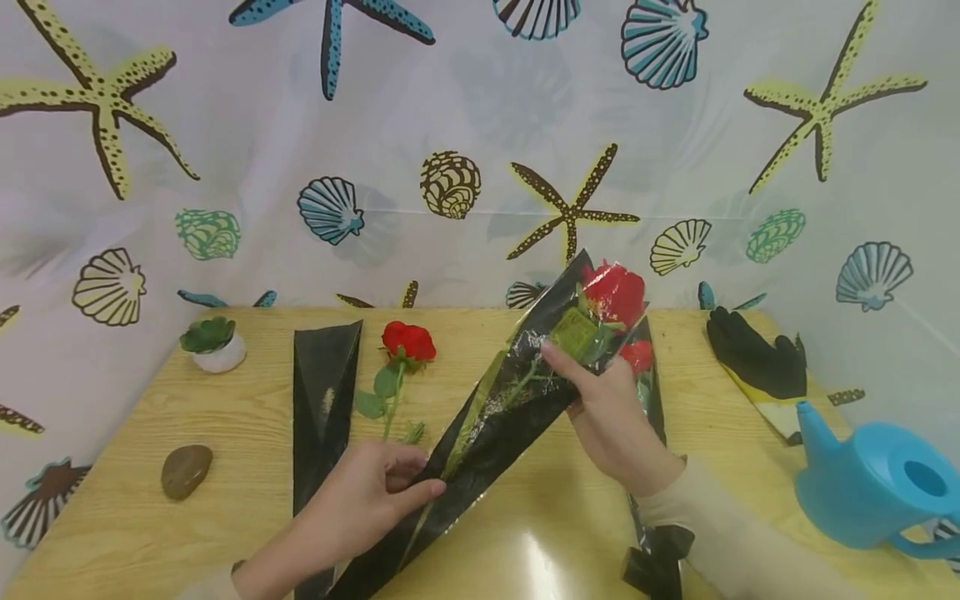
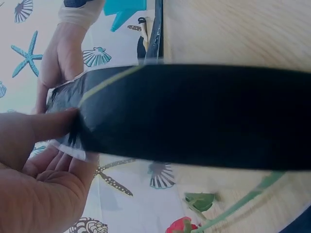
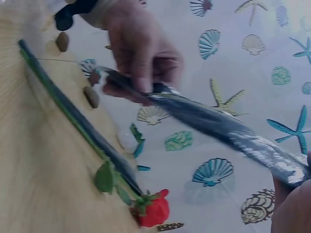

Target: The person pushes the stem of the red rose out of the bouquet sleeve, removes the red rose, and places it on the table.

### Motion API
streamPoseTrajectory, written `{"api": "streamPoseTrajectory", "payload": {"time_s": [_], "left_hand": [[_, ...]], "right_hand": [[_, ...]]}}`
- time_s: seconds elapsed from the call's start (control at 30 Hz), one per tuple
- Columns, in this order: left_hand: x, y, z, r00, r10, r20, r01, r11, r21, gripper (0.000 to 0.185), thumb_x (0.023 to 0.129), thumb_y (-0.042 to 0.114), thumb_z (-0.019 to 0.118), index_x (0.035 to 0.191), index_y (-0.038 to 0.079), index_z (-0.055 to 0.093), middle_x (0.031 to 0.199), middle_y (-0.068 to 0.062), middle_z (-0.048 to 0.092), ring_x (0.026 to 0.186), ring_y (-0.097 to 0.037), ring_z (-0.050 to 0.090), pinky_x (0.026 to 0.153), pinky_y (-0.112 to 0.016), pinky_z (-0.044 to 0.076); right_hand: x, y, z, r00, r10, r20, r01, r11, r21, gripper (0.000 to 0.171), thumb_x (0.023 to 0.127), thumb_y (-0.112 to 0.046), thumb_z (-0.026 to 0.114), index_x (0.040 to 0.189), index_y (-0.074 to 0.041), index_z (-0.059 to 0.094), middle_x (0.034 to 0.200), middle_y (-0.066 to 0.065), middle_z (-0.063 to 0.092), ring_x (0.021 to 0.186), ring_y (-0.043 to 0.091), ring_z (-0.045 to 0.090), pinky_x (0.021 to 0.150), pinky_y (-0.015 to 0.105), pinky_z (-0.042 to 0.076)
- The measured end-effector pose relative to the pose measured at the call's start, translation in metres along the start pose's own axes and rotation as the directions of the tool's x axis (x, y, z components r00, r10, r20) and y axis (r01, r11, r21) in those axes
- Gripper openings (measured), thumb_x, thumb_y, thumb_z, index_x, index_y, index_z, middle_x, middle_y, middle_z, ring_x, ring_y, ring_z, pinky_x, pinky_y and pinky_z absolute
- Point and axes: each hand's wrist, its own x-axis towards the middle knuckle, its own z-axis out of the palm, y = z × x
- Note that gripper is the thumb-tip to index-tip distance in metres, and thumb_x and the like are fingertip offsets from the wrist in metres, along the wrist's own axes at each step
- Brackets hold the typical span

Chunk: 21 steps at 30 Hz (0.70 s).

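A black flower sleeve with a clear front (image 1: 480, 446) is held slantwise above the table, a red rose (image 1: 617, 293) inside its wide upper end. My left hand (image 1: 367, 492) pinches the lower part between thumb and fingers; the left wrist view shows the sleeve's dark back (image 2: 194, 116). Higher up, my right hand (image 1: 611, 417) grips it just below the bloom, its thumb on the clear front. In the right wrist view the sleeve (image 3: 214, 121) stretches between both hands. Left of it lie a loose red rose (image 1: 408, 340) and another black sleeve (image 1: 324, 392).
Behind my right forearm lies another sleeved red rose (image 1: 637, 357). On the right are black-and-yellow gloves (image 1: 757, 354) and a blue watering can (image 1: 862, 483). A brown stone (image 1: 187, 471) and a small potted succulent (image 1: 213, 342) sit at left. A patterned curtain (image 1: 450, 267) hangs behind the table.
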Motion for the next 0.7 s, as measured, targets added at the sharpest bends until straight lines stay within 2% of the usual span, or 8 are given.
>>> {"api": "streamPoseTrajectory", "payload": {"time_s": [0.07,0.13,0.2,0.23,0.53,0.7], "left_hand": [[-0.001,0.001,0.0,1.0,0.02,0.006,-0.02,1.0,0.019,0.032,0.088,0.024,0.077,0.068,0.012,0.054,0.061,0.01,0.035,0.054,-0.003,0.038,0.049,-0.023,0.037],[-0.002,0.002,0.0,1.0,0.024,-0.007,-0.024,1.0,0.013,0.042,0.089,0.032,0.076,0.065,0.013,0.046,0.061,0.01,0.026,0.053,-0.004,0.027,0.048,-0.023,0.028],[-0.003,0.003,0.001,0.999,0.029,-0.022,-0.029,1.0,-0.006,0.047,0.088,0.039,0.075,0.065,0.014,0.042,0.061,0.01,0.024,0.053,-0.005,0.023,0.048,-0.024,0.024],[-0.003,0.004,0.002,0.999,0.028,-0.03,-0.028,1.0,-0.007,0.052,0.088,0.04,0.074,0.064,0.013,0.037,0.061,0.007,0.019,0.054,-0.008,0.017,0.05,-0.027,0.019],[-0.007,0.015,0.007,0.996,0.051,-0.075,-0.052,0.999,-0.013,0.052,0.088,0.036,0.075,0.06,0.015,0.037,0.059,0.009,0.018,0.053,-0.007,0.015,0.049,-0.025,0.018],[-0.007,0.019,0.012,0.992,0.064,-0.105,-0.066,0.998,-0.014,0.038,0.088,0.033,0.077,0.062,0.016,0.054,0.055,0.012,0.025,0.051,-0.004,0.021,0.048,-0.022,0.02]], "right_hand": [[0.002,-0.005,0.0,0.999,-0.018,-0.037,0.019,1.0,0.022,0.062,0.092,-0.012,0.072,0.144,-0.016,0.038,0.142,0.008,0.046,0.129,0.023,0.048,0.101,0.039,0.044],[0.003,-0.007,0.002,0.998,-0.034,-0.049,0.034,0.999,0.011,0.064,0.093,-0.013,0.072,0.145,-0.019,0.036,0.143,0.007,0.045,0.13,0.023,0.047,0.1,0.039,0.044],[0.003,-0.006,0.004,0.998,-0.04,-0.052,0.04,0.999,0.004,0.065,0.092,-0.012,0.072,0.145,-0.018,0.035,0.143,0.008,0.045,0.13,0.023,0.047,0.101,0.039,0.044],[0.002,-0.005,0.004,0.998,-0.041,-0.055,0.041,0.999,-0.005,0.065,0.092,-0.012,0.072,0.145,-0.018,0.036,0.143,0.008,0.045,0.129,0.024,0.048,0.1,0.038,0.045],[-0.003,0.008,0.011,0.995,-0.087,-0.041,0.088,0.996,0.02,0.059,0.09,-0.003,0.072,0.14,-0.01,0.043,0.137,0.014,0.05,0.125,0.027,0.051,0.1,0.041,0.045],[-0.006,0.011,0.014,0.996,-0.084,-0.022,0.084,0.996,0.009,0.055,0.09,0.0,0.071,0.138,-0.009,0.045,0.133,0.015,0.053,0.12,0.028,0.055,0.099,0.043,0.045]]}}
